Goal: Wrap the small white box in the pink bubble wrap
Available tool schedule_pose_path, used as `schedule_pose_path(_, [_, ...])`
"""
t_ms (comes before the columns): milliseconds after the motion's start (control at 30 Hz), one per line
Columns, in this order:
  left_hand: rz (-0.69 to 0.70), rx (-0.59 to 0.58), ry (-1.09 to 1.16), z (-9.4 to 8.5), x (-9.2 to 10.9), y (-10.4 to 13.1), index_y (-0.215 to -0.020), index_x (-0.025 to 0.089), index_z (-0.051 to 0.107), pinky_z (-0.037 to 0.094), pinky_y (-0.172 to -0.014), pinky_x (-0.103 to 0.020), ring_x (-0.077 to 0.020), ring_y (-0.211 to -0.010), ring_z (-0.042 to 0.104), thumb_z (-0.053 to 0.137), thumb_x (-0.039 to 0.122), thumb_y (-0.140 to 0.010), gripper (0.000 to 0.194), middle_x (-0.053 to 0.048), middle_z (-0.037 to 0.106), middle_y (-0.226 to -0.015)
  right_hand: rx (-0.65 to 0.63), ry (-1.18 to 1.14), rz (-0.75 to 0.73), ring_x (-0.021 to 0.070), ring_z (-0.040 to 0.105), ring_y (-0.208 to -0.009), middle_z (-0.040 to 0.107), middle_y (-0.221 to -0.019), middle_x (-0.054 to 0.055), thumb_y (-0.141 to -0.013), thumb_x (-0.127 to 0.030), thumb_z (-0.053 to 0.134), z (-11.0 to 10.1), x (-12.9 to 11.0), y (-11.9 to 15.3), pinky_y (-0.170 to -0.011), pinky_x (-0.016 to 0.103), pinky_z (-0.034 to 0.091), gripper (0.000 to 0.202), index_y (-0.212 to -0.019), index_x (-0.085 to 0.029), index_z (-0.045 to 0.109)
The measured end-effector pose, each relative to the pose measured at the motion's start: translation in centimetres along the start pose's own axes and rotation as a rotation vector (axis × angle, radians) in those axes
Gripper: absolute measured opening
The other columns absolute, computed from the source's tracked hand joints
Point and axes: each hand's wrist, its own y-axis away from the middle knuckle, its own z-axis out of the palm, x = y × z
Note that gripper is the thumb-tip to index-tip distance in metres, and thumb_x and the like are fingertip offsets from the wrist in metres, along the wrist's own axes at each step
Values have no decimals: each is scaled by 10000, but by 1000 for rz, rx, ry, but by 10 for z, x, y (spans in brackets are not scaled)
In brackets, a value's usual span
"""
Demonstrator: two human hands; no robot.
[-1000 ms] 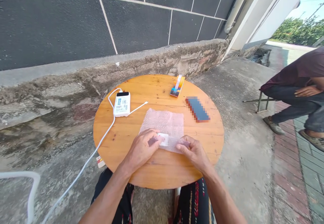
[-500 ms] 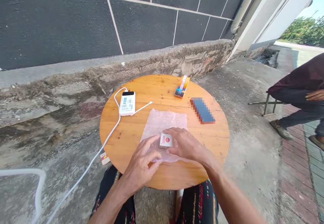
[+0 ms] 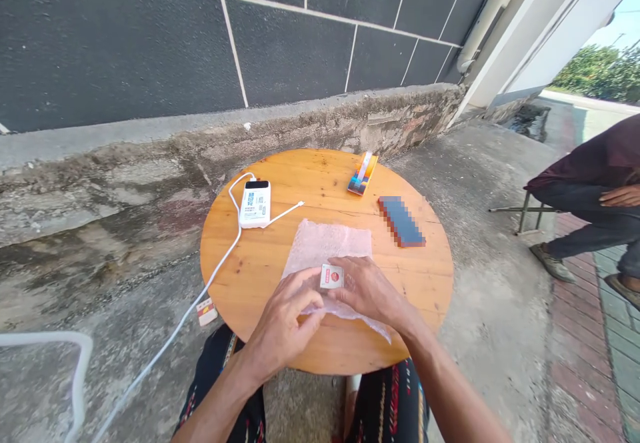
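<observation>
A small white box with red print (image 3: 332,276) lies on a sheet of pinkish, see-through bubble wrap (image 3: 345,235) on the round wooden table. My right hand (image 3: 367,286) is closed on the box from the right, thumb below and fingers above. From the left, my left hand (image 3: 293,313) reaches over the wrap. Its index fingertip is at the box's left edge, while the thumb and other fingers stand apart, partly curled. Both hands cover parts of the wrap, and its near right corner shows below my right wrist.
A white power bank (image 3: 255,204) with a white cable (image 3: 223,256) sits at left on the wooden table (image 3: 310,173). Toward the back stands a tape dispenser (image 3: 363,173); a pixelated phone-like slab (image 3: 403,221) lies at right. Beyond, a person (image 3: 590,196) sits on a stool.
The near right edge of the bubble wrap now spreads farther toward me. My hands and the box have barely moved; the whole view has shifted slightly.
</observation>
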Motion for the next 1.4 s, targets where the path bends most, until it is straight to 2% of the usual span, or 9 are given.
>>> schedule_pose_path(133, [-102,53,26,1,0,-26,-737,209,582,470,-946,-344,-197,-1093,600,553,153,-819,103,-44,624,-1189,98,-378,145,253,553,-1176,622,-1244,90,-963,-449,392,-16,14,26,-986,429,425,410,-1276,-236,551])
schedule_pose_path(300, [-181,61,51,6,-3,-46,-715,203,604,486,-847,-304,-194,-999,632,576,195,-801,91,-31,678,-1066,153,-480,195,278,533,-1197,562,-1322,94,-777,-479,677,-9,31,50,-997,447,428,622,-1318,-236,489])
schedule_pose_path(433, [-233,30,91,11,-6,-50,-747,206,621,465,-759,-262,-166,-880,642,557,189,-796,81,0,697,-932,284,-612,250,189,623,-903,654,-1022,66,-848,-384,589,15,37,47,-798,328,495,414,-1205,-190,514])
schedule_pose_path(533, [-249,16,127,14,-9,-50,-755,201,616,441,-720,-249,-153,-817,623,544,196,-795,83,11,685,-866,335,-730,293,139,562,-692,596,-795,7,-849,-362,564,27,39,47,-617,259,445,375,-1165,-175,486])
schedule_pose_path(700, [-289,-28,190,13,-6,-47,-731,192,601,415,-702,-229,-136,-774,585,564,218,-785,70,23,650,-795,320,-755,357,115,472,-611,507,-711,-30,-848,-324,555,34,37,56,-544,235,363,418,-1221,-172,446])
schedule_pose_path(900, [-369,-83,268,12,-2,-40,-794,201,608,411,-661,-211,-123,-728,558,615,273,-773,75,40,621,-761,342,-642,390,98,381,-539,374,-622,-75,-846,-295,546,35,30,64,-498,226,293,437,-1245,-151,444])
schedule_pose_path(1033, [-410,-78,326,13,-6,-41,-938,210,630,446,-760,-222,-154,-874,598,658,295,-743,214,10,660,-907,364,-578,394,114,456,-551,456,-642,-55,-858,-302,534,36,31,70,-512,239,354,452,-1268,-143,428])
schedule_pose_path(1233, [-372,-143,304,8,-11,-47,-1058,213,643,455,-792,-244,-163,-883,630,585,222,-772,293,-4,683,-919,647,-5,275,174,560,-798,597,-884,46,-904,-207,492,25,5,76,-736,333,441,285,-1185,-188,531])
schedule_pose_path(1400, [-329,-153,273,8,-13,-53,-1060,211,663,462,-784,-249,-175,-883,649,590,210,-759,310,-7,707,-908,410,211,-58,189,546,-863,631,-992,61,-920,-128,477,22,-30,50,-735,325,408,191,-1010,-206,627])
